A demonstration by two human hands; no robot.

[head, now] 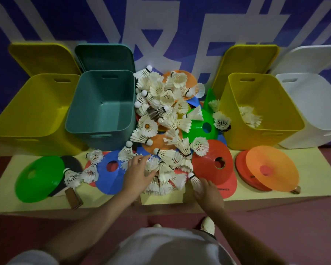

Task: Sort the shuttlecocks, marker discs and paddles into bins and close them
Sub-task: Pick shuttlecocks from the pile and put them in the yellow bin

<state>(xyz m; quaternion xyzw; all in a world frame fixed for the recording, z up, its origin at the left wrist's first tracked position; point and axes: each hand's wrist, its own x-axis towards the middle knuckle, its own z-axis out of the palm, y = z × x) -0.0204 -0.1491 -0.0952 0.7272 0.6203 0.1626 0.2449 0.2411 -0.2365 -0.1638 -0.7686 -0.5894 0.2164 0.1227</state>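
Head view, looking down on a pale bench (180, 199) heaped with shuttlecocks (161, 104), marker discs and paddles; four bins along the far edge, lids tipped back against the wall, presumably to leave the mouths free for dropping things in. Left yellow bin (33, 111) and teal bin (103, 104) bare inside; right yellow bin (260, 111) already holding a few shuttlecocks, so likely the one chosen for them; white bin (311, 111) at far right, inside not visible. Left hand (139, 171) spread over the near shuttlecocks, fingers lightly curled as if raking up a bunch. Right hand (206, 192) wrapped round the skirt of one shuttlecock (194, 179), cork pointing away. Green disc (38, 176) lying over a dark paddle (73, 163) at near left; orange disc (271, 167) near right.
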